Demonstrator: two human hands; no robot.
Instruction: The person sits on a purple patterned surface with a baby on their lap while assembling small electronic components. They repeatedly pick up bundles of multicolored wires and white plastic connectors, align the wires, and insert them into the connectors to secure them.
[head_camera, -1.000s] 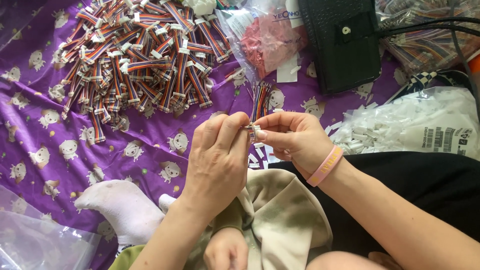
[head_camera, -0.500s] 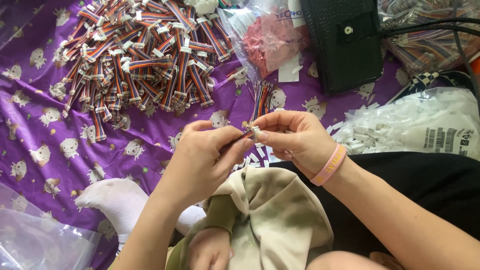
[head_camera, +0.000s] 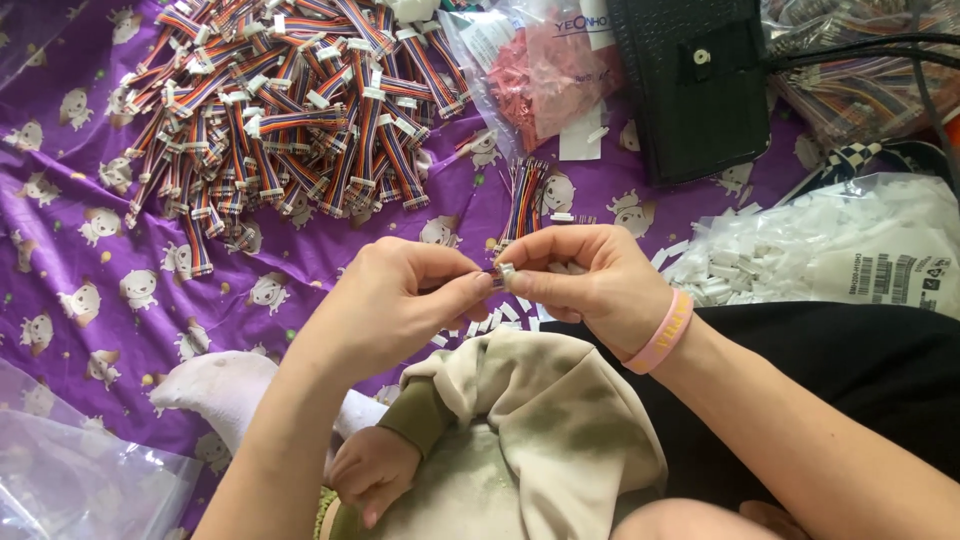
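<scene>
A small white plastic connector (head_camera: 506, 271) sits pinched between the fingertips of both hands, just above the person's lap and over the purple printed cloth (head_camera: 90, 270); the right hand (head_camera: 585, 285) has thumb and forefinger closed on it from the right, and the left hand (head_camera: 400, 300) presses in from the left with thumb and forefinger closed on what looks like the coloured wire end at the connector's mouth, though the fingers hide most of the joint. The piece is tiny and held only at its edges, so a sideways push could twist it out of the pinch and drop it among the loose white housings (head_camera: 720, 265) on the cloth, where it would be hard to pick out; wires entered at an angle could bend or seat in the wrong slot. A small child's hand (head_camera: 365, 475) rests just below, in an olive sleeve, and a bump from it could jog the left forearm. Both wrists are raised and turned inward, knuckles up, forearms converging from the lower corners. Beyond them lies a loose rainbow ribbon cable (head_camera: 525, 200), and farther off the heap of finished ribbon cables (head_camera: 290, 110)
</scene>
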